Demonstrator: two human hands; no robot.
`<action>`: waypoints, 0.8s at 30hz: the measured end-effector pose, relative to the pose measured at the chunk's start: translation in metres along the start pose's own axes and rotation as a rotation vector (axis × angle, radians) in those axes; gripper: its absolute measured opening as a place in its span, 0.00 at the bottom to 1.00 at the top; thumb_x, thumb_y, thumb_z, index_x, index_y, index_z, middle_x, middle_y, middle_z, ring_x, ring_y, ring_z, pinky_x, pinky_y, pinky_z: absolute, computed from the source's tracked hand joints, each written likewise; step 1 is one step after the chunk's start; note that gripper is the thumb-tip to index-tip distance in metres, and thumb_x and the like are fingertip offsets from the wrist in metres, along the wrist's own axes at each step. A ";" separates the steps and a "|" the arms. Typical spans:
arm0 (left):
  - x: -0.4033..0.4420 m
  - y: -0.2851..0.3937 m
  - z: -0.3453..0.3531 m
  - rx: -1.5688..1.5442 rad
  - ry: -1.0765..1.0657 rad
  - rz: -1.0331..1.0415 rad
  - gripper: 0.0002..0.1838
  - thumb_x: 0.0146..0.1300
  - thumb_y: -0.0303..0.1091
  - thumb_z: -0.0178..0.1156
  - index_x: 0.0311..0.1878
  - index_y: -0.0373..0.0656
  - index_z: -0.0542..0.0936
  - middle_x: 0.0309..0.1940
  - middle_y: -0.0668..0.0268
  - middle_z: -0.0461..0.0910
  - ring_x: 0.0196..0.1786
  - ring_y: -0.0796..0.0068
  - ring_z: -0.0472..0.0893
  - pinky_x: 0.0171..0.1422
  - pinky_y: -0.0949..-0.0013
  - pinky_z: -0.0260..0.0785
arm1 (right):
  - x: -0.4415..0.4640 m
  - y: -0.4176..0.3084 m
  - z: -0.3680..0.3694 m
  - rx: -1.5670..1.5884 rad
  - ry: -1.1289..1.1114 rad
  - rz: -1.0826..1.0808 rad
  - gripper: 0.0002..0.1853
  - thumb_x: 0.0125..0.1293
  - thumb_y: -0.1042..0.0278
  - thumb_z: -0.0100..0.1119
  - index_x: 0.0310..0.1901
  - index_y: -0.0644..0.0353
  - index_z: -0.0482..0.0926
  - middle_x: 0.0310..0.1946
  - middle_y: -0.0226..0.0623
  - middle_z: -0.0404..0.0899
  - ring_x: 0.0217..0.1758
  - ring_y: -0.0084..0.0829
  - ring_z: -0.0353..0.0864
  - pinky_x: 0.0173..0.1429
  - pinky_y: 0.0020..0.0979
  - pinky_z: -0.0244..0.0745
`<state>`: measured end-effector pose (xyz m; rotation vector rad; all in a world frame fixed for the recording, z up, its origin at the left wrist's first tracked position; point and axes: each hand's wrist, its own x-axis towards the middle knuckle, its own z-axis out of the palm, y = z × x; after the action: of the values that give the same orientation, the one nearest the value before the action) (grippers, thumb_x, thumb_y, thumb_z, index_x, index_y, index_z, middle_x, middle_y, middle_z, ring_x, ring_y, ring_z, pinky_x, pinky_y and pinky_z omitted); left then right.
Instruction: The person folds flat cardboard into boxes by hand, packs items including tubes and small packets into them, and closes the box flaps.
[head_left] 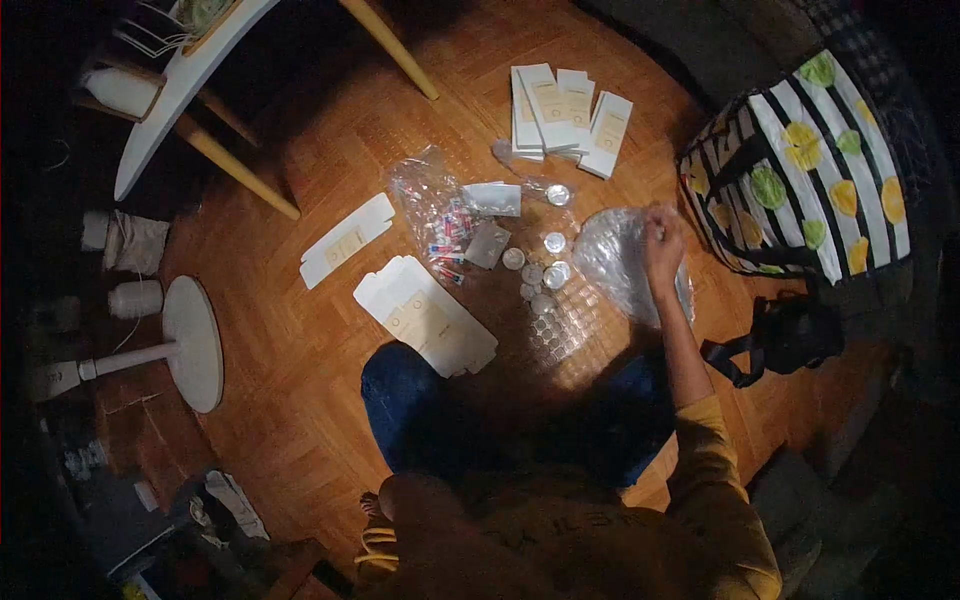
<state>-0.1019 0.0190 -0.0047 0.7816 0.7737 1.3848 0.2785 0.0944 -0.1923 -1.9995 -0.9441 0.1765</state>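
Lying under the right hand [663,256], a crinkled clear plastic bag [610,262] catches the light on a parquet floor [270,330] of warm brown wood. The hand's fingers are curled in together at the bag's right side; whether they pinch the plastic I cannot tell. The left hand cannot be made out in the dark lower part of the view, so its state is unknown.

Just left of the hand, past the bag, sit round silver tins [555,243], some close together. Nearer the person than these is a clear gridded sheet [565,325]. Further left of the hand lie two small silver packets [492,200] and a clear pouch [425,185] of little tubes [447,250] marked red and blue. Well to the hand's left, flattened cartons [425,315] rest flat, one near the knee. Beyond the hand, white boxes [545,105] lie overlapping.

Right of the hand stands a striped bag [805,165] with a fruit print; nearer the person on that side is a black bag [795,335] with a strap. Far off to the hand's left are a white table [190,105] on wooden legs and a round white stand [193,345]. The room's edges fall into shadow.
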 end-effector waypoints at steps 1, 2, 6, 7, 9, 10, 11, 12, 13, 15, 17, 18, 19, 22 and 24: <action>-0.003 0.003 -0.001 -0.018 0.003 0.016 0.14 0.60 0.36 0.54 0.48 0.44 0.69 0.45 0.60 0.71 0.47 0.63 0.71 0.52 0.63 0.64 | -0.011 -0.004 -0.011 0.070 -0.069 0.120 0.09 0.59 0.72 0.54 0.39 0.65 0.79 0.38 0.44 0.78 0.41 0.36 0.78 0.47 0.32 0.71; -0.005 0.006 -0.001 -0.034 0.003 0.029 0.14 0.60 0.36 0.54 0.49 0.44 0.68 0.45 0.60 0.71 0.47 0.63 0.71 0.52 0.63 0.64 | -0.027 -0.009 -0.016 0.109 -0.087 0.087 0.08 0.60 0.72 0.54 0.38 0.64 0.79 0.36 0.43 0.79 0.39 0.34 0.78 0.45 0.31 0.71; -0.019 0.021 -0.005 -0.108 0.004 0.092 0.14 0.61 0.34 0.54 0.49 0.45 0.68 0.46 0.61 0.71 0.47 0.64 0.71 0.52 0.63 0.63 | -0.086 -0.040 0.018 0.230 -0.271 -0.067 0.07 0.58 0.75 0.53 0.37 0.62 0.80 0.31 0.43 0.79 0.35 0.36 0.79 0.41 0.31 0.72; -0.023 0.026 -0.006 -0.129 0.002 0.106 0.14 0.61 0.34 0.53 0.49 0.45 0.68 0.46 0.61 0.71 0.47 0.64 0.71 0.52 0.63 0.63 | -0.100 -0.042 0.037 0.244 -0.355 -0.092 0.09 0.61 0.71 0.50 0.37 0.62 0.80 0.32 0.40 0.79 0.37 0.29 0.77 0.40 0.30 0.72; -0.030 0.037 -0.009 -0.174 0.002 0.137 0.14 0.61 0.34 0.53 0.49 0.45 0.68 0.46 0.61 0.71 0.47 0.64 0.71 0.52 0.63 0.63 | -0.127 -0.079 0.065 0.096 -0.577 -0.269 0.14 0.60 0.67 0.52 0.46 0.60 0.76 0.42 0.44 0.76 0.45 0.39 0.74 0.49 0.37 0.69; -0.033 0.043 -0.010 -0.194 0.000 0.152 0.14 0.61 0.33 0.53 0.49 0.45 0.68 0.46 0.61 0.71 0.47 0.64 0.71 0.52 0.63 0.63 | -0.145 -0.103 0.073 0.084 -0.657 -0.425 0.20 0.59 0.65 0.53 0.53 0.60 0.72 0.49 0.46 0.73 0.54 0.44 0.71 0.57 0.41 0.66; -0.036 0.048 -0.012 -0.219 -0.002 0.168 0.14 0.61 0.33 0.53 0.49 0.45 0.68 0.46 0.61 0.71 0.47 0.65 0.71 0.52 0.63 0.63 | -0.162 -0.116 0.081 0.091 -0.663 -0.436 0.20 0.59 0.65 0.53 0.53 0.60 0.72 0.49 0.46 0.73 0.54 0.44 0.71 0.57 0.41 0.66; -0.038 0.052 -0.014 -0.243 -0.002 0.179 0.13 0.61 0.33 0.53 0.49 0.45 0.68 0.46 0.61 0.71 0.47 0.65 0.71 0.52 0.63 0.63 | -0.181 -0.125 0.090 0.065 -0.644 -0.415 0.26 0.55 0.64 0.58 0.56 0.60 0.68 0.52 0.49 0.68 0.57 0.46 0.66 0.60 0.42 0.61; -0.039 0.057 -0.016 -0.269 -0.007 0.191 0.13 0.61 0.33 0.52 0.49 0.46 0.67 0.46 0.62 0.70 0.47 0.65 0.71 0.52 0.63 0.63 | -0.199 -0.129 0.101 0.041 -0.622 -0.395 0.33 0.51 0.63 0.62 0.59 0.59 0.64 0.56 0.51 0.64 0.60 0.47 0.62 0.63 0.44 0.56; -0.039 0.063 -0.018 -0.329 -0.026 0.198 0.13 0.61 0.32 0.52 0.49 0.46 0.67 0.47 0.62 0.70 0.48 0.65 0.71 0.53 0.63 0.63 | -0.225 -0.125 0.127 0.022 -0.593 -0.384 0.40 0.47 0.62 0.67 0.62 0.59 0.60 0.59 0.53 0.60 0.63 0.49 0.58 0.67 0.45 0.51; -0.032 0.059 -0.017 -0.389 -0.043 0.159 0.13 0.61 0.31 0.52 0.49 0.46 0.67 0.47 0.62 0.70 0.48 0.66 0.71 0.53 0.63 0.63 | -0.245 -0.119 0.147 0.021 -0.732 -0.083 0.43 0.42 0.59 0.71 0.60 0.63 0.61 0.54 0.51 0.64 0.57 0.48 0.65 0.63 0.48 0.54; -0.027 0.056 -0.014 -0.425 -0.052 0.132 0.13 0.61 0.31 0.51 0.50 0.46 0.67 0.47 0.62 0.70 0.48 0.66 0.71 0.53 0.64 0.63 | -0.249 -0.124 0.150 0.018 -0.774 0.018 0.44 0.41 0.58 0.72 0.59 0.64 0.61 0.52 0.51 0.66 0.54 0.48 0.67 0.62 0.49 0.55; -0.018 0.048 -0.010 -0.431 -0.080 0.076 0.13 0.61 0.31 0.51 0.50 0.46 0.67 0.47 0.62 0.70 0.48 0.66 0.71 0.53 0.64 0.63 | -0.252 -0.127 0.152 -0.144 -0.703 -0.085 0.43 0.39 0.59 0.73 0.57 0.64 0.62 0.52 0.50 0.65 0.54 0.48 0.67 0.60 0.47 0.58; 0.005 0.018 -0.010 -0.373 -0.175 -0.013 0.09 0.60 0.29 0.51 0.44 0.47 0.68 0.42 0.64 0.71 0.42 0.69 0.71 0.48 0.65 0.63 | -0.256 -0.130 0.158 -0.241 -0.659 -0.101 0.42 0.38 0.61 0.74 0.55 0.65 0.63 0.52 0.50 0.65 0.55 0.48 0.67 0.57 0.45 0.63; 0.004 -0.006 -0.032 -0.143 -0.077 -0.034 0.04 0.60 0.29 0.52 0.36 0.48 0.67 0.33 0.67 0.66 0.34 0.75 0.66 0.40 0.69 0.60 | -0.255 -0.129 0.161 -0.179 -0.696 -0.018 0.41 0.37 0.62 0.74 0.54 0.65 0.63 0.51 0.50 0.66 0.55 0.48 0.67 0.55 0.43 0.66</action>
<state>-0.1252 0.0237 -0.0269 0.7025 0.6188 1.3555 -0.0446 0.0690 -0.2454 -2.1237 -1.4456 0.8431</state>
